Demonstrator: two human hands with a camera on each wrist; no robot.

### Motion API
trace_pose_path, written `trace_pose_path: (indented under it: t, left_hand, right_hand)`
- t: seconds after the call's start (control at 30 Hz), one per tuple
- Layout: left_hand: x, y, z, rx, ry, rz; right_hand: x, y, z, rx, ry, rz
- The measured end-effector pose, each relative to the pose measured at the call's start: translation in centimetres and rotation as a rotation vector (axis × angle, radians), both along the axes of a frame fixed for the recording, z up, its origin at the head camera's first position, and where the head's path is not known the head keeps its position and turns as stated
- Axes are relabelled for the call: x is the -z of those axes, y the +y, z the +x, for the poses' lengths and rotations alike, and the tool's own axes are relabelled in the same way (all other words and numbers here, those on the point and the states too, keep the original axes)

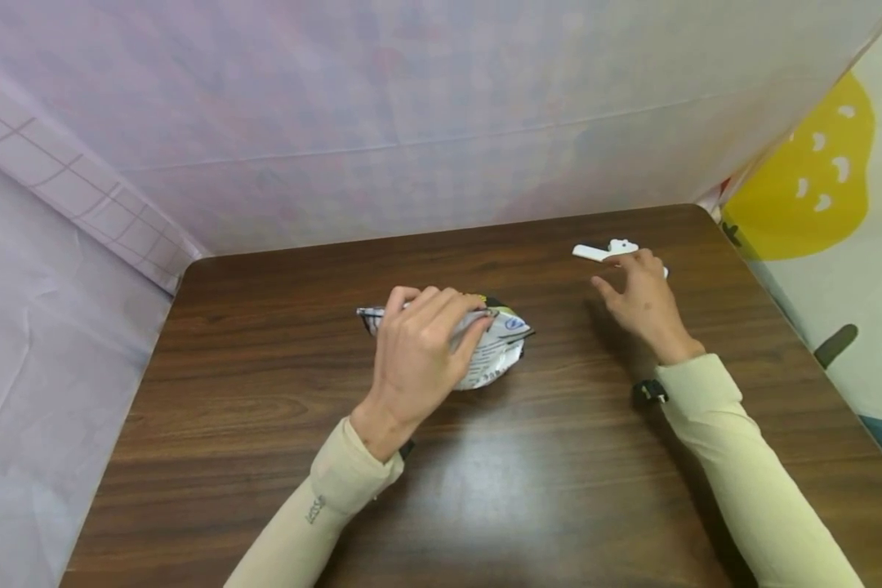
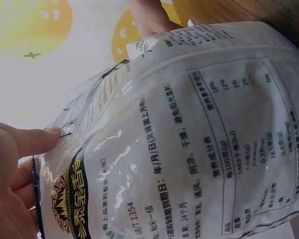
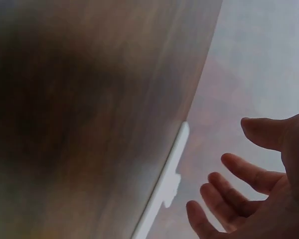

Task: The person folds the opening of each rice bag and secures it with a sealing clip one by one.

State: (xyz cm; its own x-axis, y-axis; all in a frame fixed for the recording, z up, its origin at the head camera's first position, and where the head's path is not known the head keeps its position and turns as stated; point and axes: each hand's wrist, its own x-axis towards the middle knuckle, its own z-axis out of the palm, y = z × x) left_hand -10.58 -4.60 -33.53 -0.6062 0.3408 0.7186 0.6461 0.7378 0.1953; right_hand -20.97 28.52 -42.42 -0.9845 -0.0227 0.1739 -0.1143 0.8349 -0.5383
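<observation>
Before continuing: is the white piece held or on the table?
On the table: the right wrist view shows the white piece lying there, right hand apart.

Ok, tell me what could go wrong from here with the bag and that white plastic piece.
The printed bag is held near its top by the left grip alone, so it could sag or tip if that loosens. The white plastic piece lies near the far edge of the table, and the right grip, fingers open, might knock it toward that edge.
</observation>
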Motion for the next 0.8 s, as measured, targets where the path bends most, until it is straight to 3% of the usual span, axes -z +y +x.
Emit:
trace_pose_path:
  t: [0.3,0.8]
  left_hand:
    - [0.1,-0.3,0.0,-0.006,0.011,0.02]
    - [0.3,0.1,-0.3,-0.003,0.008,0.004]
  right_hand:
    - [0.6,0.5,-2.0,0.02,-0.02,0.016]
    - [1.1,2.3,-3.2,-0.006,-0.165,0.1]
